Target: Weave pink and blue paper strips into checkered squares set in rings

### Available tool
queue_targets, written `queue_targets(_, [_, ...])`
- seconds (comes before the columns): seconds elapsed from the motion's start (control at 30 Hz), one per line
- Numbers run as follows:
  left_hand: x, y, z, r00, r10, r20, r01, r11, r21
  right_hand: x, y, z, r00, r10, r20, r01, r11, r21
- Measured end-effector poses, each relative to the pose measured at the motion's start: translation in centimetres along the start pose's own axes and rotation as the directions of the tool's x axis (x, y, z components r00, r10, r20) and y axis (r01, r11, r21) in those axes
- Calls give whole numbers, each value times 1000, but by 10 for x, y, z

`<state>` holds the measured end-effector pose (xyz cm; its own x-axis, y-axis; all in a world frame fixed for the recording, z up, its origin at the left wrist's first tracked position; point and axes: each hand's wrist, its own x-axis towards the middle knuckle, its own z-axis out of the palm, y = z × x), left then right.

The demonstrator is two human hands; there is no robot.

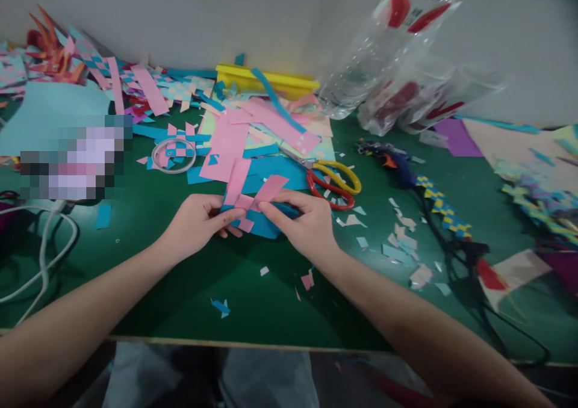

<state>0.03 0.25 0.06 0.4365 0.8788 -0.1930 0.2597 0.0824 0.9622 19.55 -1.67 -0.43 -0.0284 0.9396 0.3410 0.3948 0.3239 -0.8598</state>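
Observation:
Pink and blue paper strips (246, 202), crossing over and under one another, are held up between my two hands just above the green table. My left hand (201, 222) pinches the left side of the woven strips, thumb on top and fingers beneath. On the other side my right hand (303, 218) grips them the same way, its thumb by a pink strip that angles up to the right. Beyond my right hand lie scissors (334, 182) with one yellow and one red handle. A roll of tape (174, 155) rests past my left hand.
A green table (171, 299) carries paper scraps. Pink strips (226, 146) and a yellow tray (266, 82) lie behind my hands. A plastic bottle (347, 86) and clear cups (451, 95) stand at the back. A glue gun (397, 164) with its cord is right; a white cable (45, 257) is left.

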Motion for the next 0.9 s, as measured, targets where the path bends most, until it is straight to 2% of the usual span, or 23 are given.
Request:
queue_targets(0.17, [0, 3, -1, 1000, 2, 27, -3, 999, 39, 7, 3, -6, 976, 57, 212, -99, 977, 191])
queue_targets(0.23, [0, 4, 0, 999, -18, 43, 16, 998, 60, 8, 3, -6, 962, 86, 260, -146, 964, 223])
queue_targets(0.4, [-1, 4, 2, 994, -46, 99, 38, 996, 79, 5, 0, -5, 951, 130, 280, -191, 960, 205])
queue_targets(0.67, [-1, 4, 3, 988, -56, 143, 38, 991, 126, 3, 1, -4, 962, 103, 254, -160, 963, 216])
queue_targets(0.73, [-3, 6, 3, 994, -25, 110, 5, 983, 184, 3, 2, -4, 964, 92, 250, -150, 963, 224])
queue_targets(0.8, [-6, 9, 2, 998, 59, 13, -60, 952, 301, 3, 2, -3, 964, 86, 251, -142, 966, 216])
queue_targets(0.9, [-8, 11, 1, 967, 227, -116, -146, 867, 477, 2, 2, -2, 959, 74, 275, -134, 969, 208])
